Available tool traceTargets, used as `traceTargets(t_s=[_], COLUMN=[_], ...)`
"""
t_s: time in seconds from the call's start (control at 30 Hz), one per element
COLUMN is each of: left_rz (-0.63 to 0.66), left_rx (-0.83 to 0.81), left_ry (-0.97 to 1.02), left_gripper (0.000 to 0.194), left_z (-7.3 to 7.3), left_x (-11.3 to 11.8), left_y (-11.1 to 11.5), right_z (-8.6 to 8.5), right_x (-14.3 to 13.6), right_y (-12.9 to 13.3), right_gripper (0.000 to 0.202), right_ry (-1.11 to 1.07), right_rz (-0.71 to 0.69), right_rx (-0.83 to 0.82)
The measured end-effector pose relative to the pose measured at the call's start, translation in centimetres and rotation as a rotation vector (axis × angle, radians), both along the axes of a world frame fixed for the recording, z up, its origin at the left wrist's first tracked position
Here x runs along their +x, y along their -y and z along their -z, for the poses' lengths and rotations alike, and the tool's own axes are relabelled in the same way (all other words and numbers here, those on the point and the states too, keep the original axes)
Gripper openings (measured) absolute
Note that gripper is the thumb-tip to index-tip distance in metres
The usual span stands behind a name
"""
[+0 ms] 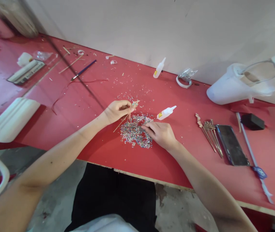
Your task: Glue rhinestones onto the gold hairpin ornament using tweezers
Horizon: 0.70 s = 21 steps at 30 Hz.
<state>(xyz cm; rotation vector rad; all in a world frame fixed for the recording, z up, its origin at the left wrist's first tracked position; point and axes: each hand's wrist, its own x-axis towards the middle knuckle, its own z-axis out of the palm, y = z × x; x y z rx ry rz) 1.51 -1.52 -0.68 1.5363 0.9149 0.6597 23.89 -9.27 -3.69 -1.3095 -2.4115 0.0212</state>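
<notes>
- The left hand (118, 111) grips a thin stick (121, 124) between thumb and fingers, above the middle of the red table (103, 149).
- The stick slants, its bare end pointing near and left; its decorated head (135, 103) shows at the fingertips, on the far right side.
- The right hand (161, 132) has its fingers bent toward the thumb at the right side of a pile of shiny chips (134, 130); I cannot tell whether they pinch anything.
- The pile lies just nearer than the left hand, with loose chips scattered beyond it.
- 1 white glue bottle (166, 112) lies just beyond the right hand; 1 more bottle (159, 68) is farther off, near the wall (127, 25).
- Well to the right, ornate hairpins (209, 129) lie beside a phone (233, 145).
- Far left, a blue-handled brush (86, 68) lies on the table.
</notes>
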Motion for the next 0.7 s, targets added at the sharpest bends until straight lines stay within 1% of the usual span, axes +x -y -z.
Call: traceTargets(t_s=[0.07, 0.17, 0.23, 0.3, 0.53, 0.6, 0.7], left_rz=[0.002, -0.009, -0.016, -0.014, -0.015, 0.0, 0.061], left_rx=[-0.001, -0.009, -0.014, -0.014, -0.03, -0.069, -0.164], left_ry=[0.008, -0.009, -0.023, -0.019, 0.027, 0.088, 0.224], left_gripper=[0.017, 0.016, 0.016, 0.017, 0.017, 0.013, 0.009], left_z=[0.07, 0.07, 0.08, 0.1, -0.48, -0.65, -0.53], left_x=[-0.01, -0.02, -0.02, -0.03, -0.08, -0.13, -0.16], left_y=[-0.04, -0.02, 0.0, 0.01, 0.34, 0.54, 0.79], right_z=[-0.11, -0.08, 0.01, 0.1, 0.25, 0.31, 0.45], right_x=[0.27, 0.68, 0.82, 0.84, 0.65, 0.64, 0.65], right_y=[-0.01, -0.16, -0.28, -0.37, -0.46, -0.52, -0.58], right_gripper=[0.037, 0.036, 0.037, 0.038, 0.035, 0.035, 0.035], right_ry=[-0.046, -0.084, -0.073, -0.05, -0.118, -0.113, -0.092], right_rz=[0.025, 0.14, 0.216, 0.257, 0.254, 0.256, 0.249], right_rx=[0.002, 0.015, 0.016, 0.009, -0.048, -0.042, -0.033])
